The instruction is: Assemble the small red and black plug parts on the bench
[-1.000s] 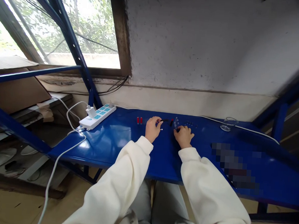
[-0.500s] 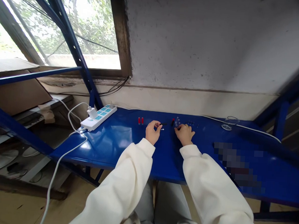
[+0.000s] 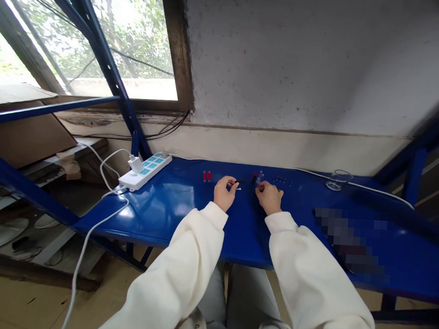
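In the head view, my left hand [image 3: 225,191] pinches a small, thin black piece [image 3: 241,181] just above the blue table [image 3: 189,222]. A tiny white-tipped bit [image 3: 239,189] shows under its fingertips. My right hand [image 3: 270,197] is closed, thumb and finger together, at the near side of a cluster of small clear pieces [image 3: 260,176]; whatever it pinches is too small to make out. Between the hands, a little farther back, sits a small red-and-black piece [image 3: 254,177]. Two red cylinders [image 3: 207,176] stand side by side beyond my left hand.
Several tiny clear parts [image 3: 280,179] lie behind my right hand. A clear glass [image 3: 339,181] stands at the back right. A dark, blurred-out flat object [image 3: 348,242] lies at the right. A white power strip [image 3: 146,172] with cables occupies the left end.
My right hand has drawn slightly left, and its outer fingers have curled in. My left hand keeps its place with the black piece.
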Available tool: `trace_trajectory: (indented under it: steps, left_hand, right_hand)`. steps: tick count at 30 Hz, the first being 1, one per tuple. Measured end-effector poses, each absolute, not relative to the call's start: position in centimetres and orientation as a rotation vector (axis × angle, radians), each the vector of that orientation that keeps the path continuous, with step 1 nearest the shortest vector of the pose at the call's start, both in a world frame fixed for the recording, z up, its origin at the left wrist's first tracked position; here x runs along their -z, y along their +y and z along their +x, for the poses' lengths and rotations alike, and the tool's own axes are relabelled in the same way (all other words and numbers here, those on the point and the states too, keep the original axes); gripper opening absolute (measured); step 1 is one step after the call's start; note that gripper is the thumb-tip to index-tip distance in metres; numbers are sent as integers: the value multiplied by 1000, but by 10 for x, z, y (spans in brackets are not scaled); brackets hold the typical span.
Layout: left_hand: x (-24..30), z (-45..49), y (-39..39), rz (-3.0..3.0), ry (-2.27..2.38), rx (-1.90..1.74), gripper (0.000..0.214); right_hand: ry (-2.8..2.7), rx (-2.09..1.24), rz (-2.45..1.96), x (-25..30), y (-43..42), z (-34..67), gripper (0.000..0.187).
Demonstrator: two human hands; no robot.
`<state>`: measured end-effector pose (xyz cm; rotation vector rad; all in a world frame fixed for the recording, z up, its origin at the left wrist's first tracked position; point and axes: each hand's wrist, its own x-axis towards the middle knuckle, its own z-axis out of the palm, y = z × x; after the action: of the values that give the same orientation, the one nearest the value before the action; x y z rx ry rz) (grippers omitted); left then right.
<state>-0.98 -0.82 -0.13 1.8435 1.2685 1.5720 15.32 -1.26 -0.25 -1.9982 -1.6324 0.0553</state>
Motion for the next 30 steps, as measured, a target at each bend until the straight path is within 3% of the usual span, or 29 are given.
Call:
trace_trajectory:
  steps: [18, 25, 30]
  left_hand:
    - [0, -10, -9, 1867, 1264, -1587, 14]
    - [-8, -10, -22, 2181, 1149, -1428, 38]
    - [-7, -9, -25, 2387, 1107, -1259, 43]
  right_hand:
    - [-1874, -31, -1694, 0, -18, 145, 10]
    - [-1840, -63, -1666, -1, -20, 144, 10]
    - [-1766, -107, -1667, 2, -17, 146, 11]
